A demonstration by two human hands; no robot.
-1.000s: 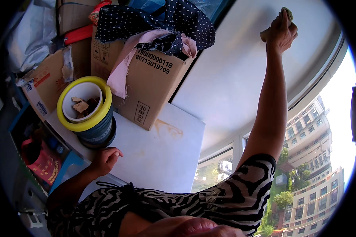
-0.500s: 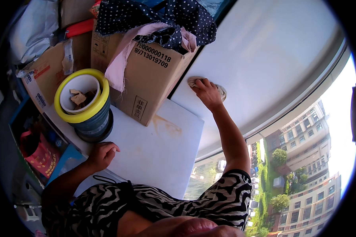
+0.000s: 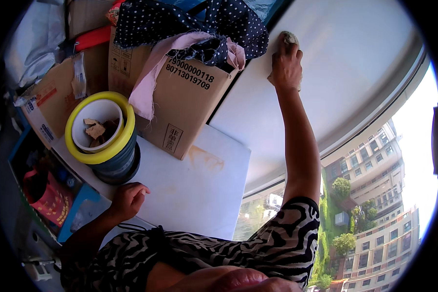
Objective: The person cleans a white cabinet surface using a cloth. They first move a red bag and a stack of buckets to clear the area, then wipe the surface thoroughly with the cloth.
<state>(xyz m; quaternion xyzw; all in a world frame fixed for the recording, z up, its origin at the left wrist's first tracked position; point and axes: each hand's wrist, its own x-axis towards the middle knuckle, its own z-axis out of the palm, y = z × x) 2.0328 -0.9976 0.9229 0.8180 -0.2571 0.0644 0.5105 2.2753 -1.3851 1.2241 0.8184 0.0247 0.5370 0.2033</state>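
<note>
My right hand [image 3: 287, 68] reaches far out over the broad white surface [image 3: 336, 73] beside the window. Its fingers are closed on a crumpled greyish-beige cloth [image 3: 290, 37], which is pressed against that surface and shows beyond the fingertips and beneath the palm. My left hand [image 3: 129, 200] is curled in a loose fist, and nothing shows in it. It hovers by the edge of the white tabletop [image 3: 180, 194], just below a stack of pots with a yellow rim [image 3: 101, 156]. Brown scraps [image 3: 95, 130] lie in the white inner pot.
A large cardboard box [image 3: 180, 107] stands at the tabletop's far side, with dotted dark fabric [image 3: 151, 24] and a pink strip [image 3: 148, 82] draped over it. At left are another carton [image 3: 48, 102] and a red bag [image 3: 51, 194]. Buildings [image 3: 374, 233] show through the window at right.
My right hand has slid the cloth farther away and slightly right along the white surface, the arm stretching out. My left hand has dropped a little nearer, still curled.
</note>
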